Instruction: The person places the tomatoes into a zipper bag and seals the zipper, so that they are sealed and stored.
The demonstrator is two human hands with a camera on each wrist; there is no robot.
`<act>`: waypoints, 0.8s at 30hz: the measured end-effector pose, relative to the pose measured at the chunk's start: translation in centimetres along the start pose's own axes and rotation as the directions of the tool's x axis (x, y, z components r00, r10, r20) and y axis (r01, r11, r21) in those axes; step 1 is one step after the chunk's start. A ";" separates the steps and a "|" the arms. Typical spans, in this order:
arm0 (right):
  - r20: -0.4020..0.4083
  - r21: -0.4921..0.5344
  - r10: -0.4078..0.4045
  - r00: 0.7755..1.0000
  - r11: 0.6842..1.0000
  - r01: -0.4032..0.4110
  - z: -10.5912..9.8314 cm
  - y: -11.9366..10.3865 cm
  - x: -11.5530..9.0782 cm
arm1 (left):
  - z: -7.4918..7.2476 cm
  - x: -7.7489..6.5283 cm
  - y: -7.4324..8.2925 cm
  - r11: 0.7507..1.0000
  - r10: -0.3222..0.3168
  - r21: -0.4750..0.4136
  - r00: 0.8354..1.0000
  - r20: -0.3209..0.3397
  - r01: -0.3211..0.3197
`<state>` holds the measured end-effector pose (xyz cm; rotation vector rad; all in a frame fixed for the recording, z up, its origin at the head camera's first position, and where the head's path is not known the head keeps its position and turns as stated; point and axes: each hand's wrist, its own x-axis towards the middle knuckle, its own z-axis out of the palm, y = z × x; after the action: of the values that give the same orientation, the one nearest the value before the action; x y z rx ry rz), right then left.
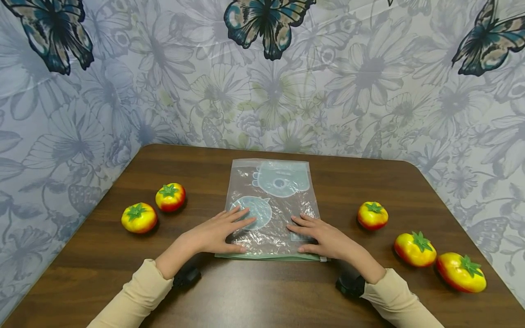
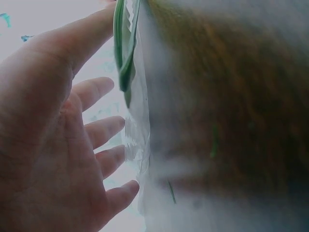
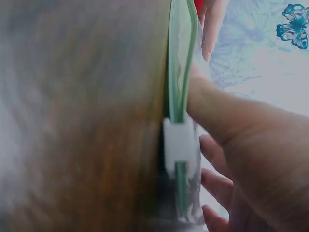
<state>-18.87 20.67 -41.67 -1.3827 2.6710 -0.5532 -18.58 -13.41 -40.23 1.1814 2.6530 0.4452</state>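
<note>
The left hand point(image 1: 229, 230) lies palm down at the bag's left side, fingers spread apart and gripping nothing, its fingertips over the lower blue print point(image 1: 255, 212). The right hand point(image 1: 317, 234) lies likewise at the bag's right side, fingers apart, near a small pale label point(image 1: 298, 237). Both hands rest on the clear bag point(image 1: 283, 207), which lies flat on the middle of the counter point(image 1: 246, 296). Its green zip point(image 1: 266, 257) runs along the edge nearest the person, and a white slider point(image 3: 178, 147) sits near the right end. In the right wrist view the zip's two strips stand parted beside the slider. A second blue print point(image 1: 283, 176) shows near the bag's far edge.

Behind each hand is a black wrist device point(image 1: 187, 277), then a cream sleeve point(image 1: 135, 291).

Well left of the bag are two red-and-yellow fruits point(image 1: 139, 218), green-leaved on top, one nearer the person than the other. Well to the right, three more fruits point(image 1: 415, 249) run in a slanting row towards the person, the nearest two close together.

Beyond the counter hangs a flowered backdrop point(image 1: 279, 100) with dark butterflies point(image 1: 267, 25).
</note>
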 end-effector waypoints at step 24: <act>-0.098 -0.053 0.052 0.994 0.997 -0.058 1.2 -0.1 0.2 | 0.1 0.0 -0.1 1.000 -0.002 -0.008 1.000 0.015 0.002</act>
<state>-18.62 20.13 -42.70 -1.3238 2.8117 -0.5585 -18.64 -13.47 -40.32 1.1754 2.6365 0.4443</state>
